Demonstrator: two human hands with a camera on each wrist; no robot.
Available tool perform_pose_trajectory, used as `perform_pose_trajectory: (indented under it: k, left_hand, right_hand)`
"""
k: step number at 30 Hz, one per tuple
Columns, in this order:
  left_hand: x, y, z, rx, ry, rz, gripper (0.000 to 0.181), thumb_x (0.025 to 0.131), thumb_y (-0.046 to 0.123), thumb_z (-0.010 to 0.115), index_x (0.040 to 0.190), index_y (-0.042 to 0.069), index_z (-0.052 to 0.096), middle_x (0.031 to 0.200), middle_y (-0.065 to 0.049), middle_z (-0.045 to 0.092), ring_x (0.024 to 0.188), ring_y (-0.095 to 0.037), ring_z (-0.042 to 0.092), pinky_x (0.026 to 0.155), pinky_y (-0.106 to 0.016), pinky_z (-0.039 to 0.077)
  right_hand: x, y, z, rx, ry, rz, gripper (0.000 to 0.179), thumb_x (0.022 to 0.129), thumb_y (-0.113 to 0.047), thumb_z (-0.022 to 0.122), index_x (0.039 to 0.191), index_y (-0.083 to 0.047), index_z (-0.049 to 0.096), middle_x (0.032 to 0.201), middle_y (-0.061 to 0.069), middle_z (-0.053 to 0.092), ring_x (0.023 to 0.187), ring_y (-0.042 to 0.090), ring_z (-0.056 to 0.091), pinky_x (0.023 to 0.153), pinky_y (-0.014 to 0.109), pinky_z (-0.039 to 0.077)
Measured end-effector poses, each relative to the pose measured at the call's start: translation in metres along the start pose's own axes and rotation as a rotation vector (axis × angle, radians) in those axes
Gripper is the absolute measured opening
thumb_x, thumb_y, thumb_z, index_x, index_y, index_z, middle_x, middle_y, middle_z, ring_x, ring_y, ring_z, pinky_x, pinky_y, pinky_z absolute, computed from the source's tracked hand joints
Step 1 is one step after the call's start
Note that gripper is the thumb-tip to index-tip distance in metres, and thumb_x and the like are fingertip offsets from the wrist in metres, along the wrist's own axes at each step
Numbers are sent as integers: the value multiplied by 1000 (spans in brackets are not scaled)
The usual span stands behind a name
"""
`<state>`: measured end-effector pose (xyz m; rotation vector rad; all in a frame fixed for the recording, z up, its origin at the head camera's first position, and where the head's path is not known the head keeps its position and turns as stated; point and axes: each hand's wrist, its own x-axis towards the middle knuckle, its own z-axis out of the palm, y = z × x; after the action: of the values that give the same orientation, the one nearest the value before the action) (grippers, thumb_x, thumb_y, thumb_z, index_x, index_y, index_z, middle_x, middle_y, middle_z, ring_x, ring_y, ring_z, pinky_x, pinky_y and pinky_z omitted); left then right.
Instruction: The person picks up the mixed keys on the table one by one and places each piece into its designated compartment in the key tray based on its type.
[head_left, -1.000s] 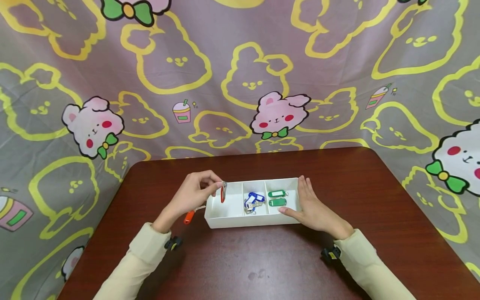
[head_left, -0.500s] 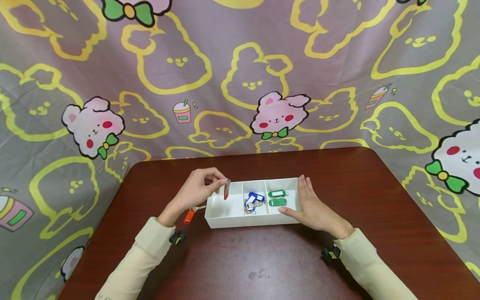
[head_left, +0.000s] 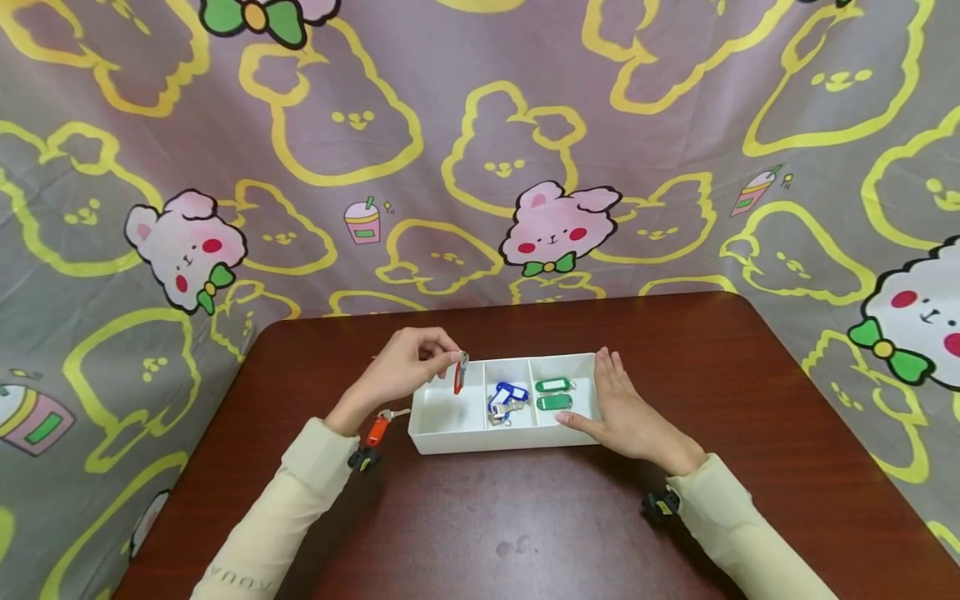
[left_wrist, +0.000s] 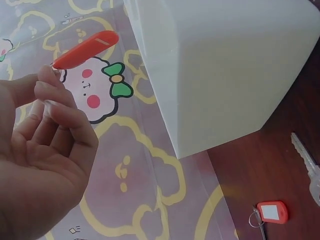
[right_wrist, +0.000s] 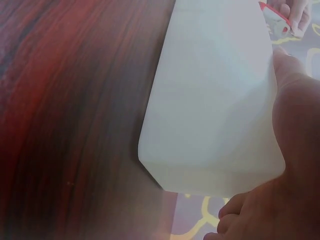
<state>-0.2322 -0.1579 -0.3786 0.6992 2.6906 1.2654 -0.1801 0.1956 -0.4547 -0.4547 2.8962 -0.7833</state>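
Observation:
My left hand pinches a red key tag by its ring end, with fingertips over the left compartment of a white divided box. The tag hangs from thumb and forefinger in the left wrist view. A metal key shows beside it in the right wrist view. Against the box's right end rests my right hand, fingers straight along the end wall and thumb over the front rim. Blue key tags with keys lie in the middle compartment, and two green key tags in the right one.
On the table, left of the box, lies an orange-red key tag with its key. The left wrist view shows a red tag and a separate-looking key there. A patterned curtain surrounds the table.
My left hand has moved right and slightly away from me, carrying the red key tag further over the left compartment. The right hand and the box have stayed in place.

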Motion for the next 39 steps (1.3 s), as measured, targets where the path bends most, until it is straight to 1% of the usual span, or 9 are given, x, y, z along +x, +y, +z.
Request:
perform_pose_trajectory:
  k: [5, 8, 14, 20, 23, 27, 34, 37, 39]
  left_hand:
    - [7, -1, -2, 4, -5, 11, 9, 101, 21, 71, 99, 19, 80, 70, -1, 71, 59, -17, 60, 52, -25, 44]
    - [11, 0, -3, 12, -8, 5, 9, 101, 23, 72, 98, 19, 79, 71, -1, 71, 60, -17, 60, 54, -27, 47]
    - [18, 1, -4, 18, -35, -14, 11, 102, 24, 71, 97, 18, 79, 74, -9, 72, 61, -17, 58, 54, -27, 46]
    - [23, 0, -3, 32, -70, -26, 11, 102, 24, 70, 97, 19, 78, 73, -2, 71, 62, -18, 60, 56, -29, 49]
    - [24, -1, -2, 38, -94, -31, 11, 102, 24, 70, 97, 19, 78, 72, -1, 70, 63, -17, 59, 57, -29, 49]
    - [24, -2, -2, 50, -125, -42, 11, 102, 24, 70, 98, 17, 78, 74, -6, 70, 63, -16, 58, 58, -29, 48]
    - [23, -6, 0, 64, -152, -48, 11, 103, 21, 68, 101, 16, 78, 79, -13, 71, 64, -16, 59, 59, -28, 49]
    - [24, -8, 1, 54, -163, -42, 12, 103, 19, 67, 101, 15, 78, 78, -14, 71, 64, -14, 59, 59, -27, 50]
    - [24, -10, 1, 49, -167, -37, 12, 103, 19, 68, 101, 15, 79, 77, -11, 71, 64, -14, 59, 59, -27, 49]
  right_hand:
    - [0, -1, -1, -15, 4, -1, 123, 93, -67, 67, 162, 15, 6, 172, 36, 0, 161, 56, 0, 128, 69, 13]
    - [0, -1, -1, -17, 6, 1, 124, 93, -67, 67, 162, 15, 6, 172, 37, 0, 160, 56, 1, 128, 70, 13]
    - [0, -2, -1, -13, 4, 5, 124, 93, -67, 67, 162, 15, 5, 172, 36, -1, 161, 56, 0, 128, 70, 12]
    - [0, -2, -1, -3, 2, 9, 124, 93, -67, 68, 162, 14, 4, 172, 36, 0, 161, 56, 0, 128, 70, 12]
    - [0, -3, -1, -5, 2, 9, 124, 93, -66, 68, 162, 14, 5, 172, 36, 0, 160, 56, 1, 128, 70, 12]
    - [0, -2, -1, -4, 3, 9, 124, 92, -66, 68, 162, 15, 5, 172, 36, 0, 160, 57, 1, 128, 70, 13]
    - [0, -2, -1, 3, 1, 8, 123, 93, -65, 68, 162, 15, 5, 172, 36, 0, 160, 57, 0, 128, 70, 12]
    - [0, -2, -1, 6, -1, 9, 124, 93, -66, 68, 162, 15, 5, 172, 36, 0, 160, 56, 0, 128, 70, 13]
    - [-1, -2, -1, 6, -2, 10, 124, 93, -66, 68, 162, 15, 4, 172, 36, 0, 161, 56, 0, 128, 70, 13]
